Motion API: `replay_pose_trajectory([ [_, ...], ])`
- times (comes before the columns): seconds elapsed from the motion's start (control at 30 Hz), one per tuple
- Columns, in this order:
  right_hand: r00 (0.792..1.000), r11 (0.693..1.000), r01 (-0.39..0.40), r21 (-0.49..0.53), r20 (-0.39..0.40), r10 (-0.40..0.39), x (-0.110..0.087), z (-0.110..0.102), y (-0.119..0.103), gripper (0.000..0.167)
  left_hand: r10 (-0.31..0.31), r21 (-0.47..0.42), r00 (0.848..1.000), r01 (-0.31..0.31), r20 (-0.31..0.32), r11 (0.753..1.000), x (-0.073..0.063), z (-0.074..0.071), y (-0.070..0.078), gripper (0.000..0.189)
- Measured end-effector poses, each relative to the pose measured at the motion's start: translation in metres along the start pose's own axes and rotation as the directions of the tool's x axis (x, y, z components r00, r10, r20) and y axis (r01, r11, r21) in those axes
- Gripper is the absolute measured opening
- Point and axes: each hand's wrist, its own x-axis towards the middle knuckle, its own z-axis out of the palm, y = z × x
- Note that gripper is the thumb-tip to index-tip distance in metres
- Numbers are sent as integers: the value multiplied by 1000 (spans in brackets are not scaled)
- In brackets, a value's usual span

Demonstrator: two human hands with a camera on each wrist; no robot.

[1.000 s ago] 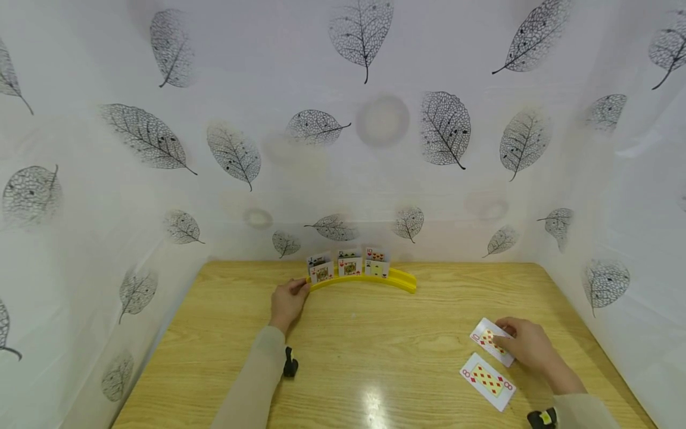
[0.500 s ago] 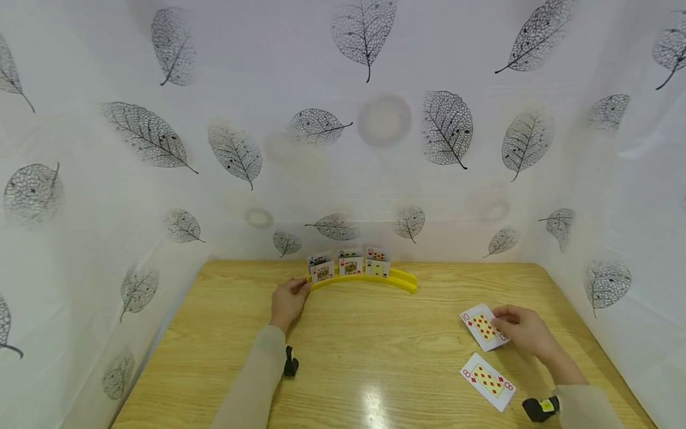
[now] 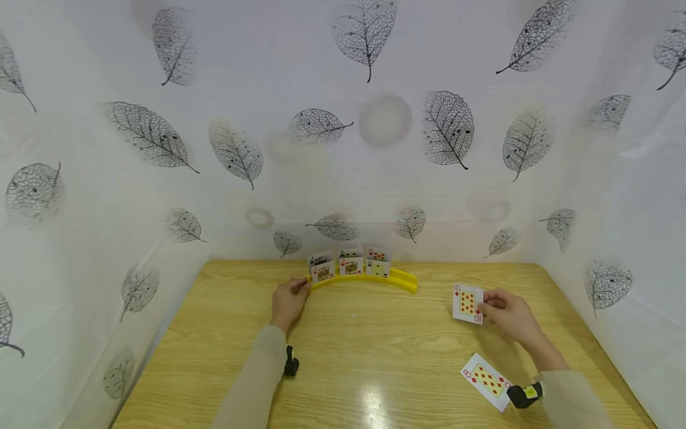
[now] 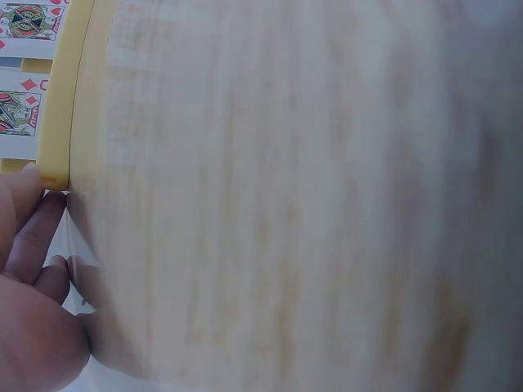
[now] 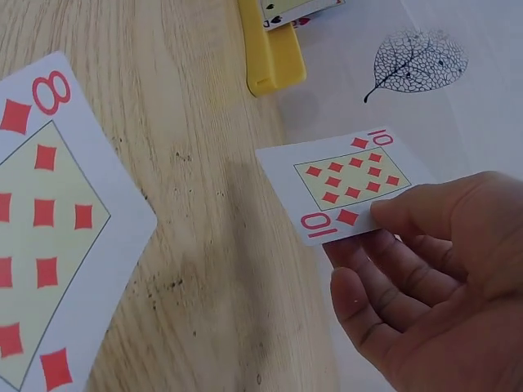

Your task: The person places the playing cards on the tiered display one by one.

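Between thumb and fingers, my right hand [image 3: 514, 322] pinches the ten of diamonds [image 5: 351, 181] by one edge. The card is lifted above the table, face toward me, tilted in the right wrist view. Flat on the table below it lies the eight of diamonds [image 3: 485, 378], one corner hidden behind the right wrist camera. My left hand [image 3: 288, 302] holds the left end of a curved yellow card holder [image 3: 403, 280] with its fingertips. Several playing cards [image 3: 351, 266] stand upright there in two rows, front ones partly covering those behind. The holder's right part carries no card.
The wooden table [image 3: 375, 345] has its back edge just behind the card holder. White curtain [image 3: 332, 173] with leaf prints encloses the back and both sides. A black wrist camera [image 3: 291, 362] sits on my left wrist.
My right hand has picked up the ten of diamonds and carried it left and toward the back, turning it more upright. The left hand stays at the holder.
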Motion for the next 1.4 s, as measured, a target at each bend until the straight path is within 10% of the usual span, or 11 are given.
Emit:
replay_pose_trajectory([
  [1.4,981,991,125,58,-160,-114,71,65,-51,15,-5,7,1000,5,5,1000,-2,-2,4,28],
])
